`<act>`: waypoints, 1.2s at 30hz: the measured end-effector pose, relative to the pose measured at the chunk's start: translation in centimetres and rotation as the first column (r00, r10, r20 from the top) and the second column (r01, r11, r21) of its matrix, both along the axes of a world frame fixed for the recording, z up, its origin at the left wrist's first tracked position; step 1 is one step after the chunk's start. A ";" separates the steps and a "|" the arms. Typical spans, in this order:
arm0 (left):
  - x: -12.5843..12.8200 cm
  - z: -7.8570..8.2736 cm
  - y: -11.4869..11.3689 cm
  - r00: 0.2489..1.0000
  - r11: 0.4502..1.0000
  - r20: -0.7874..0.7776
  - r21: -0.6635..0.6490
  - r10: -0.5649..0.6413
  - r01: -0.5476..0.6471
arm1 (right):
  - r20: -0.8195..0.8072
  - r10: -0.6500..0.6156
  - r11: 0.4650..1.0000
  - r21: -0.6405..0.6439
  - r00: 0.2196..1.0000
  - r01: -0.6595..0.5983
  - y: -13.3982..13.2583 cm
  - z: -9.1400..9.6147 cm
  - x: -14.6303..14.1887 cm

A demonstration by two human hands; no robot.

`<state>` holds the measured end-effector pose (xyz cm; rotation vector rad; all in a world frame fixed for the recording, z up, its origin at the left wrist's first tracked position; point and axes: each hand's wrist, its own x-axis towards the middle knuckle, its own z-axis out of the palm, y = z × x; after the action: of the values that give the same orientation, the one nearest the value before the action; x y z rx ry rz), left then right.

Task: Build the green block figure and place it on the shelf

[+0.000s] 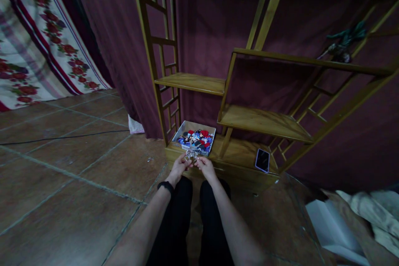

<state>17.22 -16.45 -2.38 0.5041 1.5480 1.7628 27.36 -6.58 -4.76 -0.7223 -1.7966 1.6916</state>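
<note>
Between both hands is a small clear, glittery plastic piece (191, 154); its exact kind is too small to make out. My left hand (180, 166), with a black band on the wrist, pinches it from the left. From the right, the fingers of my right hand (205, 165) are closed on its other side. Just beyond them a shallow white box (213, 135) sits on the low wooden shelf, holding several small red, blue, white and black figures (196, 138).
A phone (262, 160) lies on the low shelf to the right. The wooden shelf unit (190, 82) rises ahead, with a dark green figurine (344, 43) high on the right. A white open carton (335, 228) stands on the floor at right; a cable (65, 137) crosses the tiles at left.
</note>
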 end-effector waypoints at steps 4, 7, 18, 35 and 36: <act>0.0 0.1 0.0 0.999 1.000 -0.039 -0.020 -0.023 0.022 | 0.000 -0.010 1.000 0.021 1.000 0.010 -0.1 0.4 0.2; 0.1 0.0 0.2 0.998 0.999 -0.053 -0.025 -0.023 0.022 | -0.004 -0.016 0.999 0.033 1.000 0.016 -0.1 0.4 0.2; 0.4 -0.9 1.0 0.985 0.989 -0.091 0.022 0.150 -0.148 | -0.054 -0.042 0.998 -0.059 0.998 0.038 0.0 0.6 0.2; 0.2 -0.3 0.3 0.998 0.997 0.025 0.050 0.051 -0.052 | -0.078 -0.094 0.951 -0.303 0.992 0.066 0.2 0.3 0.1; 0.2 -0.3 0.3 0.998 0.997 0.032 0.054 0.049 -0.051 | -0.076 -0.107 0.944 -0.319 0.991 0.077 0.2 0.2 0.1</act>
<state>17.40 -16.12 -2.65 0.4665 1.5060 1.8471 27.44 -6.39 -4.53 -0.8323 -1.4209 1.9388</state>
